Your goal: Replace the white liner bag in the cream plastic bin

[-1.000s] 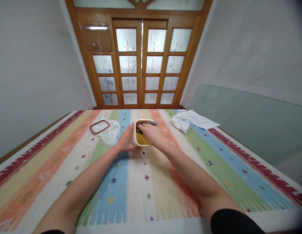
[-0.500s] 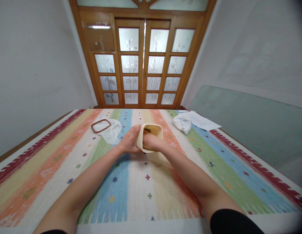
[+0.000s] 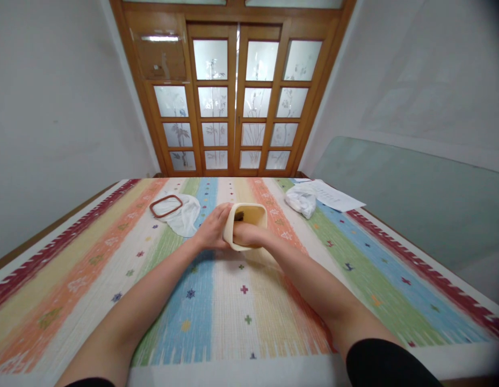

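While the left hand (image 3: 214,228), partly curled, grips the outer wall of the cream container (image 3: 258,214), the right hand (image 3: 246,234) reaches inside beside a dark item (image 3: 239,216) (fingers hidden; their opening and hold cannot be told). The container tilts its mouth toward the person, over the bench (image 3: 233,371). Brace the wall firmly; centre the right wrist clear of the rim. A red-brown frame (image 3: 172,211) lies left of the container.

The single view comes from the wearer's head, close above the near edge of the table (image 3: 233,301), facing forward and tilted down. Both forearms enter from the bottom, and the scene runs out to the wooden doors (image 3: 237,97) beyond the far edge.
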Demonstrator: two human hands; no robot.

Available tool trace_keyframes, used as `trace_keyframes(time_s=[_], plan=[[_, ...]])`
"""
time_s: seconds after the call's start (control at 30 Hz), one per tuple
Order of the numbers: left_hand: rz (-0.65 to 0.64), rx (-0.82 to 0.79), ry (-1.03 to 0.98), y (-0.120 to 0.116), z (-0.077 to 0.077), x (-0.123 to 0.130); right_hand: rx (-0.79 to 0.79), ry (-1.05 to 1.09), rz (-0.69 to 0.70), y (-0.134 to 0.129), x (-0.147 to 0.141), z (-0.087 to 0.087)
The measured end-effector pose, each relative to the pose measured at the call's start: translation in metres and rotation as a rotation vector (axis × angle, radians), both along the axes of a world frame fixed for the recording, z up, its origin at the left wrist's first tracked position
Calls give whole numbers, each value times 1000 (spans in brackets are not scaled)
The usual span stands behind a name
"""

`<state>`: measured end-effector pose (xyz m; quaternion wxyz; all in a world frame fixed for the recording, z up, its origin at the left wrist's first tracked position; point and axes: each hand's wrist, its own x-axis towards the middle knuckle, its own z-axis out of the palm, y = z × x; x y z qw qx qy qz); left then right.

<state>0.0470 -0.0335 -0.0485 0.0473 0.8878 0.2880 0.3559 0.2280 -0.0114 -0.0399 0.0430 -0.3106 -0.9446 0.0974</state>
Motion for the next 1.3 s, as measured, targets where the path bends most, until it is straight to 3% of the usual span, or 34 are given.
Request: trace_keyframes(time_s=[0.1, 0.2, 0.33, 0.5, 0.63, 0.77, 0.9, 1.0, 1.1, 1.23, 1.3], plan=[[-2, 0, -38, 1, -1, 0, -19, -99, -74, -1, -4, 5], [-5, -3, -91, 1, -3, 1, 78, -64, -170, -2, -1, 11], [11, 5, -95, 1, -4, 5, 166, 20, -147, -8, 12, 21], [8, 25, -100, 0, -7, 5, -8, 43, -22, -24, 15, 37], [8, 16, -84, 1, -10, 2, -134, -52, -28, -31, 9, 45], [25, 4, -108, 6, -13, 1, -154, -80, -72, -32, 7, 56], [70, -44, -189, 15, -18, -4, -137, -55, -9, -41, 16, 84], [112, -115, -244, 21, -23, -10, -91, 37, 87, -49, 28, 103], [112, -168, -283, 25, -27, -14, -83, 181, 126, -46, 41, 109], [98, -300, -473, 33, -36, -18, -374, 596, 114, -17, 58, 99], [103, -402, -627, 39, -42, -20, -528, 878, 21, 5, 68, 90]])
